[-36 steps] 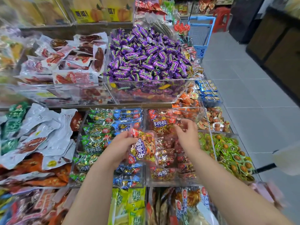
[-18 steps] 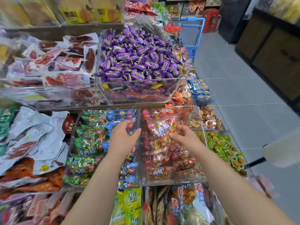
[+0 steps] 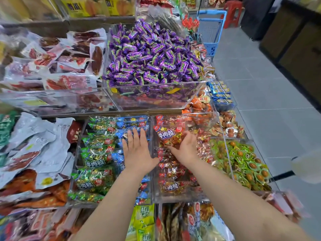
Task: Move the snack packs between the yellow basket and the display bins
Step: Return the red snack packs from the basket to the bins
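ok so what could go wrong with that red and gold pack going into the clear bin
1. The red-and-gold foil snack pack is held by the right hand above a well-filled clear plastic bin. Released there, it may slide over the wall into a neighbouring bin.
2. The left hand is flat over the blue foil packs. Leaning on them could crush or shove them.

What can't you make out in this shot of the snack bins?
Head view only.
Yellow basket: out of frame.
Right hand, grip on the red pack: fingers hidden by the hand's back.
White object: blurred, cut by the right edge.
Blue packs beneath the left hand: partly covered by it.
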The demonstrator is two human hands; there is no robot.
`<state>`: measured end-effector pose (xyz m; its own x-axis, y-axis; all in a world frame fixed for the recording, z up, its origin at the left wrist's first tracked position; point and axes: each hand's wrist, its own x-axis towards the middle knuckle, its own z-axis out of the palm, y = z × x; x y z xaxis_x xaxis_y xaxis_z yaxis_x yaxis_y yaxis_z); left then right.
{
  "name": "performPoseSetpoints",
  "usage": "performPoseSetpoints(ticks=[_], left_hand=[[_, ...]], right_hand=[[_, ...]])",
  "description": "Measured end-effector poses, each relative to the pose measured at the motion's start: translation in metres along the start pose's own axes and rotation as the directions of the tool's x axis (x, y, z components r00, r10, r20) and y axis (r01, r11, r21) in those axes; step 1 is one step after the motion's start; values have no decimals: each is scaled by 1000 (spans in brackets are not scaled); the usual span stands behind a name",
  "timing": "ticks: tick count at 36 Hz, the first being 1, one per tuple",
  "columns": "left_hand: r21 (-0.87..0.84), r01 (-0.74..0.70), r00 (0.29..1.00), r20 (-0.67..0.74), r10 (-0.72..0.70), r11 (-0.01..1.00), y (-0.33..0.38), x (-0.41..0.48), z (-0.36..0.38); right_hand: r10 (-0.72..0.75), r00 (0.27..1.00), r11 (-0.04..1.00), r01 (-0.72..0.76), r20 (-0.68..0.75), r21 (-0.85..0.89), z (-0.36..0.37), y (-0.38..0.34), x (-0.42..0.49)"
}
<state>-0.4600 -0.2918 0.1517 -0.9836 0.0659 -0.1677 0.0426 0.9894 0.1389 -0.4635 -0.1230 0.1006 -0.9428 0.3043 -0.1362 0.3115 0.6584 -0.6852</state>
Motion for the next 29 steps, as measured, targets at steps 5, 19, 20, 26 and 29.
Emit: performPoseSetpoints(ticks=[5,19,20,26,29], left_hand=[[-3,-6,1000,5,6,1000,-1,0,2],[12,-9,1000,-2,9,1000,-2,1,5],[14,-8,1000,-4,8,1000,-2,2,6],[20,0,1000,-5,0,1000,-2,2,7],[26,1,1000,-8,0,1000,-2,2,8]], right_hand=[[123,992,926,-125,28,356,-1,3,1],[-94,987,996,94,128,2,-9,-5,16],[-94,984,996,94,152,10,-10,-4,16],[-56,966,986,13,252,169,-16,0,15],[-35,965,968,-32,259,248,-17,3,12]])
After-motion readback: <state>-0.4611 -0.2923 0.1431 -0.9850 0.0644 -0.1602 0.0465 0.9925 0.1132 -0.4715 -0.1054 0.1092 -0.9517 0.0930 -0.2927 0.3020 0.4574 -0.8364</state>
